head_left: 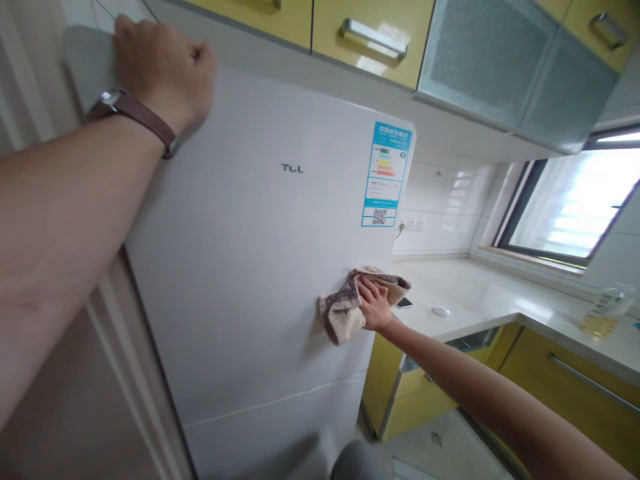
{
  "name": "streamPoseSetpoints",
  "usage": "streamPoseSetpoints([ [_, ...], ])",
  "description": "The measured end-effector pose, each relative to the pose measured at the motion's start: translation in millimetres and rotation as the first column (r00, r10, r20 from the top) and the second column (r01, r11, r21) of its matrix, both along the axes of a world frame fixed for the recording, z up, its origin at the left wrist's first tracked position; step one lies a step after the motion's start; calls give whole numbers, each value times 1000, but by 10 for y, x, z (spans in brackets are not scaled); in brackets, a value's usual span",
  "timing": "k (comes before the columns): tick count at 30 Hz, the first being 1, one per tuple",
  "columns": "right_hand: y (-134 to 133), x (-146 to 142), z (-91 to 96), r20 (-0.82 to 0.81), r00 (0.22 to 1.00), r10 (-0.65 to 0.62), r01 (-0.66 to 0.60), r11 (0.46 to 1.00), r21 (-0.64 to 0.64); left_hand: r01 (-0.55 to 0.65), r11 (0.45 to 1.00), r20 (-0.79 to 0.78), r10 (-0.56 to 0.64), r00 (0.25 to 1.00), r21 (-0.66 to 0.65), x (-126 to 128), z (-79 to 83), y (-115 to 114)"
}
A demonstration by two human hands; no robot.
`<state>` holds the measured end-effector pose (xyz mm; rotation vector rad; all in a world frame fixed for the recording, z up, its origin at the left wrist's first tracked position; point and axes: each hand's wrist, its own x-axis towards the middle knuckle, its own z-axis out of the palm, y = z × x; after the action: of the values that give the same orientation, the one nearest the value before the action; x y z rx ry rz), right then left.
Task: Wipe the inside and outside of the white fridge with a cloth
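A white refrigerator [240, 240] with a TCL mark and a blue-edged energy label [387, 173] fills the middle of the view. My right hand [376, 307] presses a bunched beige and brown cloth [345, 313] against the right side of its upper door, fingers curled into the fabric. Up at the door's top left corner is my left hand [163, 70], closed with the fingers bent; what lies under them, if anything, is hidden. A brown-strapped watch [135, 117] circles that wrist.
Yellow wall cabinets [370, 33] hang above the refrigerator. To the right runs a white countertop [480, 287] with a dark phone-like object [404, 303], a small white oval object [441, 311] and a clear container [607, 310]. A window [570, 200] stands behind it.
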<state>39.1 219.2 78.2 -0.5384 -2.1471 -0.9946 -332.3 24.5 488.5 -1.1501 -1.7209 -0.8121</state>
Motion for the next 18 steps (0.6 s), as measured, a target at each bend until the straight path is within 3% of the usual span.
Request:
streamPoseSetpoints([
  [2, -26, 82, -122, 212, 974, 84, -84, 996, -5, -6, 1000, -3, 6, 1000, 0, -32, 20, 26],
  [4, -45, 142, -106, 474, 858, 198, -211, 977, -26, -15, 1000, 3, 15, 1000, 3, -61, 38, 46],
  [7, -20, 208, 164, 714, 625, 315, -380, 922, -74, -23, 1000, 0, 23, 1000, -5, -80, 52, 60],
  [9, 37, 275, 488, 763, 559, 323, -412, 907, -83, -20, 1000, 5, 21, 1000, -14, -75, 50, 57],
  [11, 105, 369, 907, 737, 613, 287, -375, 926, -48, -17, 1000, 15, 17, 1000, -16, -61, 41, 46],
  [13, 154, 452, 1400, 642, 733, 225, -309, 951, 19, -14, 1000, 15, 14, 1000, -17, -49, 27, 33],
  [15, 160, 457, 1930, 426, 894, 139, -190, 979, 78, -17, 1000, 2, 17, 1000, -10, -45, 12, 21],
  [18, 66, 220, 2708, 78, 997, 22, -26, 998, 49, -90, 990, -65, 83, 994, -111, -51, -11, 13],
])
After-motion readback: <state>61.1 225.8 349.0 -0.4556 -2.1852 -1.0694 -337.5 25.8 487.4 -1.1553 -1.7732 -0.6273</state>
